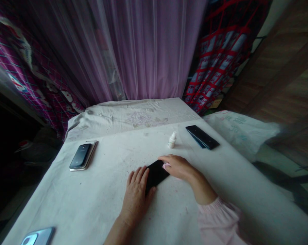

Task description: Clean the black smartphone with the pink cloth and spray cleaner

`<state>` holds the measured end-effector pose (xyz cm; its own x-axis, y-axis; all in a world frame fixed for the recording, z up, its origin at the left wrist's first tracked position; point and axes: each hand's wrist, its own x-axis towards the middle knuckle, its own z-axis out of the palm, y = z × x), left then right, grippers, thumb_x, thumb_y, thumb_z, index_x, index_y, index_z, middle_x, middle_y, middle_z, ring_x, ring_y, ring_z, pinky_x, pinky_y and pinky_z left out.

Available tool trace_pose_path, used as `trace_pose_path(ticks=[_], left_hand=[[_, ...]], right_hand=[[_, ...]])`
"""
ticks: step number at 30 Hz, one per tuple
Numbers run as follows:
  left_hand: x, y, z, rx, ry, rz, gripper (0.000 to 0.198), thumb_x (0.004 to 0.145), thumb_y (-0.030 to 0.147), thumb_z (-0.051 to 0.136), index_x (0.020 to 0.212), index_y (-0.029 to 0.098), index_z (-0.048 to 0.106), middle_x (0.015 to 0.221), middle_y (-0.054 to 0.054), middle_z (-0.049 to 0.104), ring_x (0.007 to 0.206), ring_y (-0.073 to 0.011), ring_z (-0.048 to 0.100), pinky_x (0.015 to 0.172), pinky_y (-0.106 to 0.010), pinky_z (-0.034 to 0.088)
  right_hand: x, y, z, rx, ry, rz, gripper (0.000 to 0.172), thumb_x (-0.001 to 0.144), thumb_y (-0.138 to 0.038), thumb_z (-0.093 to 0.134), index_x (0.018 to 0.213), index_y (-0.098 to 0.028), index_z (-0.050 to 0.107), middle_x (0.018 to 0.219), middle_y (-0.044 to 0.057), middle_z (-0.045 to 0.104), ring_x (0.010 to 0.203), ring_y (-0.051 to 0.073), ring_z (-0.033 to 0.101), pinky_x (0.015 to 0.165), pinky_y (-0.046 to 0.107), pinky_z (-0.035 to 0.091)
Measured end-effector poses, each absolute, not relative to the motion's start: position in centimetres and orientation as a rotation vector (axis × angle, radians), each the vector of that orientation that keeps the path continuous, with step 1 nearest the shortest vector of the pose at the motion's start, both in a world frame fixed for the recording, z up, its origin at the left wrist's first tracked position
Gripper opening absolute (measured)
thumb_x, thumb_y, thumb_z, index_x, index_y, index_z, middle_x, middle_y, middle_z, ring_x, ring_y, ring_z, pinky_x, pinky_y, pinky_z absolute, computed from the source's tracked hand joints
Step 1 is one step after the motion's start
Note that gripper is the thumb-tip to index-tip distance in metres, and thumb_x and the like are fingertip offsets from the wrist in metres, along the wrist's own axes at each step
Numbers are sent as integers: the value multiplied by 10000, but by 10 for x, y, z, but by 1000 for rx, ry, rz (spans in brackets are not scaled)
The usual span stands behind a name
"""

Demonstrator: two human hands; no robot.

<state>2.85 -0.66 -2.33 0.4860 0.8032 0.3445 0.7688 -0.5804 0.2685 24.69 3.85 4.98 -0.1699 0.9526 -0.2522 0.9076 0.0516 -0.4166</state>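
Note:
A black smartphone (157, 174) lies on the white-covered table, its dark face up. My left hand (137, 190) grips its left end, thumb along the near edge and fingers along the far edge. At the phone's right end, my right hand (178, 166) is closed on a small pink cloth (166, 165) and presses it to the surface. Most of the cloth is hidden under the fingers. A small white dropper bottle (172, 140) stands upright just beyond my right hand.
Two stacked dark phones (203, 137) lie at the right edge, and another stack of phones (80, 156) lies at left. A light blue phone (41, 235) is at the near left corner. Purple curtains (156, 51) hang behind the table; a plastic bag (240, 131) is at right.

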Motion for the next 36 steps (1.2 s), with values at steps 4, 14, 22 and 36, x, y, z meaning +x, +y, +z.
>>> trace_pose_path(ticks=[4,14,22,36], left_hand=[[28,-6,-24,2645,1378,709,552,899,304,547,1419,185,404,1414,-139,531,1309,-309,475,1081,-548,355],[28,-6,-23,2664,1379,680,549,902,310,550,1410,157,411,1408,-149,534,1300,-313,479,1071,-551,364],[28,-6,-22,2654,1386,667,544,905,314,540,1416,182,408,1417,-140,527,1304,-307,474,1082,-540,349],[28,-6,-22,2661,1374,699,537,905,311,533,1410,174,413,1406,-147,534,1298,-311,479,1079,-545,351]], right_hand=[[245,40,48,-1954,-2197,724,358,886,-203,510,1210,-282,641,1183,58,665,1053,209,620,872,300,427],[224,47,32,-2003,-2077,455,249,897,-182,460,979,-226,691,1054,46,650,871,157,622,742,256,413],[246,43,45,-1922,-2122,795,357,866,-191,527,1181,-272,673,1165,42,690,1033,181,633,862,272,453],[232,47,35,-2030,-2039,503,274,897,-171,479,1034,-254,700,1080,38,674,912,165,639,756,249,414]])
